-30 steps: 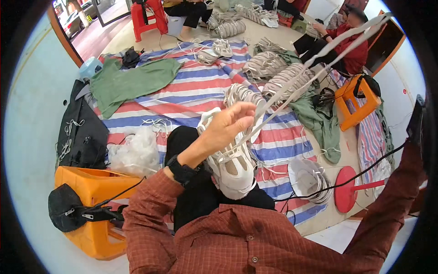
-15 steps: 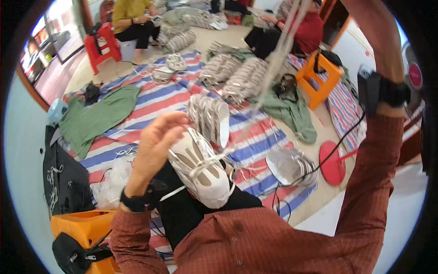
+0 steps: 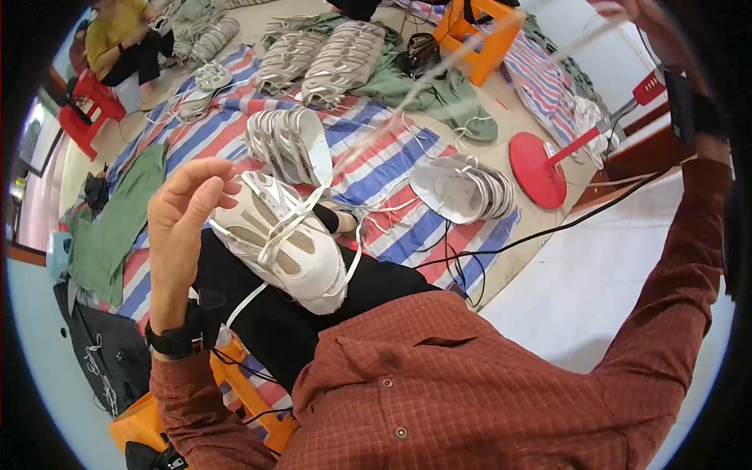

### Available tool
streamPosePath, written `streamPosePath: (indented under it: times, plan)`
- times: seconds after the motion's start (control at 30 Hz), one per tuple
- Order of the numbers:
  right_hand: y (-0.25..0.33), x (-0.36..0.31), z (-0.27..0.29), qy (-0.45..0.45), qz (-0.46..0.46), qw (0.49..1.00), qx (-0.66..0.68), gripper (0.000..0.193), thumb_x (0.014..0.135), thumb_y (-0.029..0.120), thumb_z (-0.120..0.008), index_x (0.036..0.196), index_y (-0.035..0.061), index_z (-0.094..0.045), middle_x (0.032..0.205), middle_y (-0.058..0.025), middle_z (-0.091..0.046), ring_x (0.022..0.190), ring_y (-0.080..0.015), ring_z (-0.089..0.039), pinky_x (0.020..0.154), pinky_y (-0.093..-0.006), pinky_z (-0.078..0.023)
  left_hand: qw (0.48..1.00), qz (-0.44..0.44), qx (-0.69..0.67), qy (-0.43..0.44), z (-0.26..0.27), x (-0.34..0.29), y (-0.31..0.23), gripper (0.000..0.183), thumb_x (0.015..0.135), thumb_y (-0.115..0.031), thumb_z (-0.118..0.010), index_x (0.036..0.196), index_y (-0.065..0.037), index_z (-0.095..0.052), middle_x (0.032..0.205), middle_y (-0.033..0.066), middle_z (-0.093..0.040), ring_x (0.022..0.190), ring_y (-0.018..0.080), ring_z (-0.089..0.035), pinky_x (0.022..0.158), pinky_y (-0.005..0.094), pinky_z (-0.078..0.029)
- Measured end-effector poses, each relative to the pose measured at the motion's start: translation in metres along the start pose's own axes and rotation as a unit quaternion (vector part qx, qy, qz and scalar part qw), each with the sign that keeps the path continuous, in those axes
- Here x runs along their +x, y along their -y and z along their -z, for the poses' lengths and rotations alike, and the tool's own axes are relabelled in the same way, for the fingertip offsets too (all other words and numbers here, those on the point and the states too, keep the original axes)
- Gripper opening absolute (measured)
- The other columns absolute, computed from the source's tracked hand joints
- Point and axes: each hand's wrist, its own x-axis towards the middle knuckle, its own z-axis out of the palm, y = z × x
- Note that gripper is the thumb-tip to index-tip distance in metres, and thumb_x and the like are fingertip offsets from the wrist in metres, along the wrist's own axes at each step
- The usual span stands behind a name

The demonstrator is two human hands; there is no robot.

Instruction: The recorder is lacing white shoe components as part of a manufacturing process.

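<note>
A white and beige shoe upper [image 3: 290,243] lies across my black-trousered lap, with white lace crossed over its mesh panels. My left hand [image 3: 184,215] is beside its upper left edge, fingers loosely curved and thumb apart, with nothing visible in the grip. High at the upper right, my right hand [image 3: 646,27] is partly cut off and smeared by motion. It is closed on the white shoelace [image 3: 423,81], which stretches in blurred strands from the upper toward that hand. A loose lace end hangs at the upper's lower left.
Nested shoe uppers [image 3: 286,145] lie ahead on the striped sheet [image 3: 376,200], with another stack [image 3: 462,188] to the right. Beyond are bundled uppers [image 3: 345,63], an orange stool [image 3: 478,35] and a seated person [image 3: 121,43]. A black cable [image 3: 540,243] runs past a red round base [image 3: 536,171].
The view has swung right, so the scene sits farther left. My right hand has pulled farther out to the right with the lace. My left hand stays beside the shoe upper.
</note>
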Motion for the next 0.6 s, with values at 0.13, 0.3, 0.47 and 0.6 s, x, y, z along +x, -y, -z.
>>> streamPosePath:
  times: [0.13,0.3,0.47,0.6]
  plan:
    - [-0.014,-0.064,0.003,-0.009,-0.049,0.998,0.050,0.027,0.091,0.019,-0.042,0.100,-0.0027,-0.056,0.118,-0.0245,-0.048,0.111,-0.0382,-0.045,0.093,-0.0469,-0.039,1.000,0.012,0.013,0.012,-0.013,0.002,-0.010,0.019,0.087,-0.014,-0.049,0.098,0.000,-0.057,0.084,0.0050,-0.058,0.077,0.0109,-0.055,0.072,0.0241,-0.045]
    - [-0.026,-0.078,-0.008,-0.136,-0.061,0.986,0.068,0.023,0.090,0.018,-0.046,0.098,-0.0011,-0.057,0.117,-0.0206,-0.050,0.109,-0.0336,-0.048,0.088,-0.0409,-0.044,0.999,0.021,0.048,0.011,-0.019,-0.001,-0.031,0.018,0.085,-0.010,-0.052,0.097,0.003,-0.057,0.088,0.0059,-0.059,0.078,0.0120,-0.057,0.069,0.0239,-0.045]
    - [0.003,-0.026,-0.035,-0.210,0.066,0.976,0.006,0.031,0.091,0.028,-0.046,0.080,0.0016,-0.058,0.078,-0.0089,-0.060,0.072,-0.0171,-0.058,0.061,-0.0271,-0.048,1.000,-0.004,0.020,-0.020,-0.022,0.006,-0.067,0.021,0.086,-0.011,-0.050,0.101,0.003,-0.055,0.090,0.0063,-0.058,0.080,0.0126,-0.057,0.072,0.0258,-0.047]
    - [0.043,0.040,-0.082,-0.077,0.202,0.976,0.010,0.020,0.088,0.014,-0.049,0.081,0.0001,-0.063,0.071,-0.0097,-0.060,0.059,-0.0130,-0.058,0.046,-0.0214,-0.045,0.992,-0.115,0.015,-0.046,-0.035,0.018,-0.095,0.031,0.089,-0.014,-0.044,0.114,0.004,-0.047,0.106,0.0107,-0.054,0.097,0.0158,-0.053,0.084,0.0276,-0.043]
